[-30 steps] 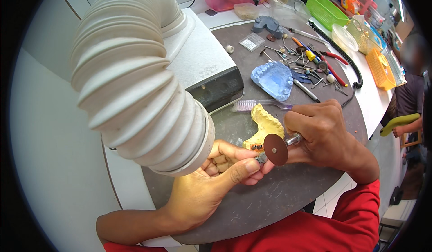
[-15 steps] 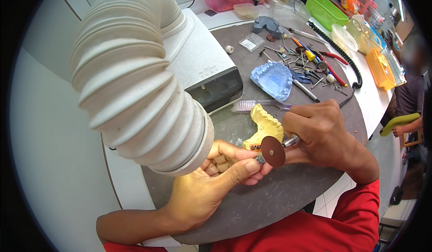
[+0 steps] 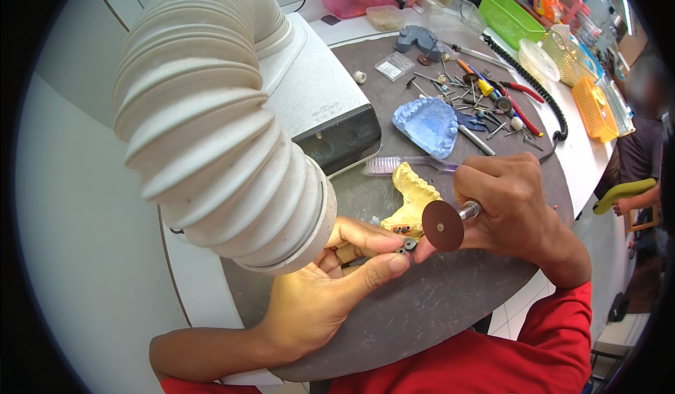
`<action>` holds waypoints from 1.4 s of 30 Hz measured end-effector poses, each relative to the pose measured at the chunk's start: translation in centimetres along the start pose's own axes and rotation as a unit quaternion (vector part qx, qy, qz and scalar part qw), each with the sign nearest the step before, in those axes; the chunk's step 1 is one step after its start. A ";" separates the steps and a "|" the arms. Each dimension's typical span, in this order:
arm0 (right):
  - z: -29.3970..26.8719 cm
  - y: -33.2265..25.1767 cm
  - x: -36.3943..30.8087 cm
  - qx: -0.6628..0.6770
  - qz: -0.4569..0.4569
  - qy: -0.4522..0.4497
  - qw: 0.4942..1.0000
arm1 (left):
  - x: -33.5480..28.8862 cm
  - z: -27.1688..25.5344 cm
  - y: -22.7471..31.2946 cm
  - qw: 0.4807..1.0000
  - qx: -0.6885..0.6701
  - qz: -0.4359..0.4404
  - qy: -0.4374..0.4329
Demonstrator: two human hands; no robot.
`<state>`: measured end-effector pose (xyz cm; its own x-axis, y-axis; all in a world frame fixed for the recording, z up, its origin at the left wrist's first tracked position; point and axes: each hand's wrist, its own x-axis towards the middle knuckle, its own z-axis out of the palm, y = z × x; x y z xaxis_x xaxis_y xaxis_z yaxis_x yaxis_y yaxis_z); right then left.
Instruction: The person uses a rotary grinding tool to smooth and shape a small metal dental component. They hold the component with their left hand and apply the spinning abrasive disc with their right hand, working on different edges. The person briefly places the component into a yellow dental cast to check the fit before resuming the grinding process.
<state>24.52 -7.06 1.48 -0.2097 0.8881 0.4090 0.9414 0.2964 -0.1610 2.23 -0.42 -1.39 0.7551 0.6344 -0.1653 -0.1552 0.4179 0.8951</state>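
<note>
Between its thumb and index finger, my left hand [image 3: 327, 285] pinches a small grey metal dental piece [image 3: 408, 245] with round ends. My right hand [image 3: 503, 201] grips a rotary handpiece [image 3: 470, 210], whose brown cutting disc [image 3: 443, 226] stands just right of the grey piece, apart from it. Just beyond my fingertips lies a yellow dental cast [image 3: 415, 191], with an orange section holding dark holes at its near end. Most of the handpiece is hidden in my right fist.
A wide white ribbed hose [image 3: 225, 134] hangs close on the left beside a white box [image 3: 316, 78]. Farther back lie a toothbrush [image 3: 404, 165], a blue dental cast [image 3: 426, 127], scattered burs [image 3: 485, 106] and a grey cast [image 3: 422, 40]. Baskets line the right; a person [image 3: 643, 134] is beyond.
My right hand has moved the disc slightly right and up, away from the grey piece. The piece has turned in my left fingers, so its round ends now show.
</note>
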 end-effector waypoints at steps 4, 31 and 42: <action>0.0 0.2 -0.1 0.007 -0.015 -0.001 1.000 | 0.0 0.2 0.4 0.999 0.009 -0.033 0.013; 0.2 -0.1 0.2 0.002 -0.041 -0.021 0.999 | 0.0 0.5 1.1 0.999 -0.026 -0.043 0.003; 0.3 -0.2 0.1 0.010 -0.033 -0.017 0.999 | 0.0 0.2 0.9 0.999 -0.030 -0.035 -0.014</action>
<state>24.22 -6.91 1.31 -0.2801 0.8780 0.3881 0.9200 0.3610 -0.1528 2.24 -0.22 -0.49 0.7833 0.5837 -0.2140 -0.1389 0.4998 0.8550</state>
